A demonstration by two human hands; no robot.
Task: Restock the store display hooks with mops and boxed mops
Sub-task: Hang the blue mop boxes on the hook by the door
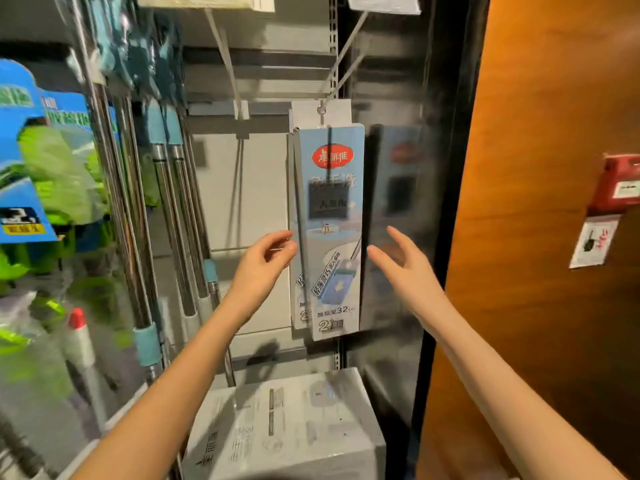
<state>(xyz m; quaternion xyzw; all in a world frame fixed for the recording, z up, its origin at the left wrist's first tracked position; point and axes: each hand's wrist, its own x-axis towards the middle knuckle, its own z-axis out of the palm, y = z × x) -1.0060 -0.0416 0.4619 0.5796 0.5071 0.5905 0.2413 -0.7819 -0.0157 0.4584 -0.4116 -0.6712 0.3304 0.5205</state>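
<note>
You are holding both hands up on either side of the boxed mop (331, 216), which is hanging upright by its tab from the right-hand hook (341, 74) at the end of the rack. A second box is showing just behind it. Your left hand (265, 261) is sitting at the box's left edge with the fingers loosely curled and gripping nothing; whether the fingertips are touching the cardboard I cannot tell. Your right hand (407, 268) is hovering just beside the right edge, fingers straight and spread, clear of the box. So the hands are apart and empty, with the box between them.

I am reading this as the hanging step for this box, done or nearly so. The neighbouring hook (227, 60) to the left is looking bare, and the loose mops (166, 216) are hanging further left. The next move is probably calling for another box from the carton (287, 427) below, with its tab hole lined up on that bare hook's tip.
</note>
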